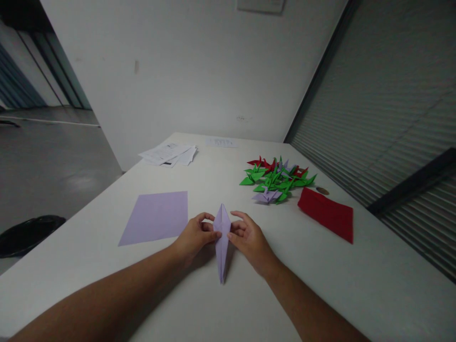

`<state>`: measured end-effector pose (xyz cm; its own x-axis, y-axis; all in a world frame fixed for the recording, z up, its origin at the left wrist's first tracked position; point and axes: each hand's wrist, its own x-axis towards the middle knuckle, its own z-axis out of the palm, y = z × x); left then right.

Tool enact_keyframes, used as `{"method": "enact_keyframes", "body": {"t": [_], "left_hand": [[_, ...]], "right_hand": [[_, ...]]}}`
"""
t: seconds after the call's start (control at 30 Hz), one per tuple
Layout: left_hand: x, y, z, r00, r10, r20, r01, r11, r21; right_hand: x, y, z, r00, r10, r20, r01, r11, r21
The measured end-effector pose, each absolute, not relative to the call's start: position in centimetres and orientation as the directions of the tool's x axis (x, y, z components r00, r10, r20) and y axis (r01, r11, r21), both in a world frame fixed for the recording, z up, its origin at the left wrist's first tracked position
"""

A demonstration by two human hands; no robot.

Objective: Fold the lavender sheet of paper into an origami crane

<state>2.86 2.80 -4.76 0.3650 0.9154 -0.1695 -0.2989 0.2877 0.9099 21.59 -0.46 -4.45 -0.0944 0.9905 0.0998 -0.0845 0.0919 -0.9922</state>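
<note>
Black, glossy, round-rimmed item (pixel 28 236): one, on the floor (pixel 81 156) at far left, cut off by the edge of view. Lilac sheet (pixel 156 216): one, four-sided, flat on the bench (pixel 245 313), near the left hand. White papers (pixel 169 154): several, loosely overlapping, farther back, some printed. Left hand (pixel 195 236): grip closed, thumb and fingers pinching the left edge of the folded piece. Folded piece (pixel 222 244): one, lilac paper, slim pointed diamond creased lengthwise, between both hands at the near middle of the bench; whether its near tip touches the surface cannot be told. Right hand (pixel 252 238): grip likewise closed on the right edge, index finger raised. Folded paper figures (pixel 274 178): one heap, mostly green, some red and lilac, beyond the right hand. Disc (pixel 322 191): small, brownish, beside the heap. Red paper (pixel 327 213): lying askew, just nearer than the disc. Slatted blinds (pixel 377 95): dark, far right.
</note>
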Motion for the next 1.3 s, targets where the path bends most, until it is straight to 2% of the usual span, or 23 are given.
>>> {"method": "enact_keyframes", "body": {"t": [0.2, 0.33, 0.53, 0.8, 1.1, 1.3], "left_hand": [[3.1, 2.7, -4.6, 0.295, 0.943, -0.153, -0.376, 0.262, 0.889], [3.1, 2.7, -4.6, 0.315, 0.944, -0.099, -0.378, 0.221, 0.899], [2.6, 2.7, -4.8, 0.396, 0.916, -0.062, -0.371, 0.221, 0.902], [2.4, 2.7, -4.5, 0.4, 0.912, -0.093, -0.398, 0.264, 0.879], [2.6, 2.4, -4.8, 0.404, 0.915, 0.016, -0.371, 0.148, 0.917], [2.7, 2.4, -4.6, 0.353, 0.935, 0.02, -0.313, 0.098, 0.945]], "right_hand": [[22.4, -0.8, -4.2, -0.285, 0.912, 0.296, 0.167, 0.351, -0.921], [22.5, -0.6, -4.2, -0.291, 0.877, 0.382, 0.248, 0.455, -0.855], [22.4, -0.3, -4.3, -0.229, 0.891, 0.392, 0.266, 0.445, -0.855], [22.6, 0.0, -4.8, -0.183, 0.907, 0.379, 0.205, 0.413, -0.888], [22.7, 0.1, -5.5, -0.139, 0.919, 0.37, 0.132, 0.387, -0.912], [22.5, 0.1, -4.9, -0.17, 0.881, 0.443, 0.147, 0.467, -0.872]]}}
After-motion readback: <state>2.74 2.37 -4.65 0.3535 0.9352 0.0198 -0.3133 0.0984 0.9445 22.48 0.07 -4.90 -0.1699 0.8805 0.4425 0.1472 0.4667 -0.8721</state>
